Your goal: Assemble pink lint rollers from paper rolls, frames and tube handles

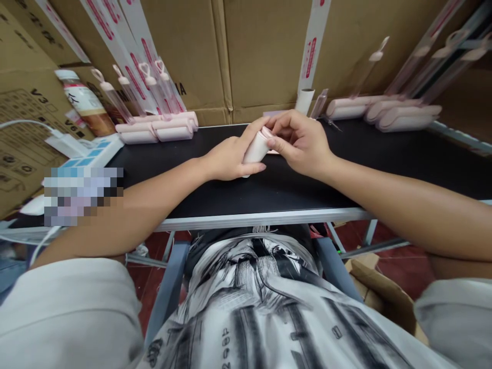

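1. Cylinder (pixel 254 150) over table (pixel 215 192), held in your left grip (pixel 232 156).
2. Your right grip (pixel 302 139) pinches its pink end (pixel 266 133).
3. Slack left hold under your right's push could let it twist or drop.

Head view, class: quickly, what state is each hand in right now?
Left hand: closed around the white cylinder.
Right hand: fingers curled at the cylinder's pink end; whether it grips anything cannot be told.

From my end, this looks like a small assembly workshop: I see a metal-edged black desk (pixel 300 197) backed by printed cardboard (pixel 261 56), rows of matching pink-and-white pieces (pixel 175 133), and a power strip (pixel 99 151).
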Demonstrator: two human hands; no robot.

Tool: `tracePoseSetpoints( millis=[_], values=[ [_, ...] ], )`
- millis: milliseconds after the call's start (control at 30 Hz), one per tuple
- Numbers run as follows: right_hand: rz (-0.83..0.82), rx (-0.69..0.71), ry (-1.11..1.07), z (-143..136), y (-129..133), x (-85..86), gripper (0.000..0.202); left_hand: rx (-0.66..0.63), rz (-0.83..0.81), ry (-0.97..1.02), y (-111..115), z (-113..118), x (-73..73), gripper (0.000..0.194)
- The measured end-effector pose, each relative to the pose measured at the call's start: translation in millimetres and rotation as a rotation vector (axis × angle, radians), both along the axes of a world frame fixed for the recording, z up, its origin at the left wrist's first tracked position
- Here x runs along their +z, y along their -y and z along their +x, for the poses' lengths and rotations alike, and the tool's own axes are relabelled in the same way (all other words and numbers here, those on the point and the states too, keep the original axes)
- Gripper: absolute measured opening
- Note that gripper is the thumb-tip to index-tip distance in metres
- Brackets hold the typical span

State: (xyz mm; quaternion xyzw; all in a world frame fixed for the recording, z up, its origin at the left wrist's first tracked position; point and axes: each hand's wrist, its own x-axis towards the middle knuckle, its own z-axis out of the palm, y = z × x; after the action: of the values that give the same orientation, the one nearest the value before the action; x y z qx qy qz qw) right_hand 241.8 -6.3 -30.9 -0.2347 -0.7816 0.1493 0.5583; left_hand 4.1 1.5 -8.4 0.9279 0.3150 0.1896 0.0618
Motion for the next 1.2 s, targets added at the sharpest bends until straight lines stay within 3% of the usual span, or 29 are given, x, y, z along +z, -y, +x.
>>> tracePoseSetpoints(
  millis=[200, 367, 600, 967, 1200],
  values=[
    [0.006, -0.016, -0.016, -4, 5, 0.9, 0.054, -0.036, -0.035, 0.018, 0, 2, -4.8, 0.118],
    [-0.003, -0.023, 0.01, -3, 8, 1.8, 0.054, -0.156, -0.034, 0.089, -14, -4, -14.0, 0.118],
    [0.0, -0.016, 0.02, -2, 6, 1.5, 0.052, -0.223, -0.032, 0.193, -29, -6, -28.3, 0.119],
    [0.0, -0.045, 0.043, 1, 0, -2.0, 0.055, -0.38, 0.094, 0.229, -39, -3, -32.6, 0.093],
    [-0.051, 0.002, 0.029, -1, 3, -0.2, 0.057, -0.257, 0.05, 0.23, -25, -1, -29.1, 0.093]
  ],
)
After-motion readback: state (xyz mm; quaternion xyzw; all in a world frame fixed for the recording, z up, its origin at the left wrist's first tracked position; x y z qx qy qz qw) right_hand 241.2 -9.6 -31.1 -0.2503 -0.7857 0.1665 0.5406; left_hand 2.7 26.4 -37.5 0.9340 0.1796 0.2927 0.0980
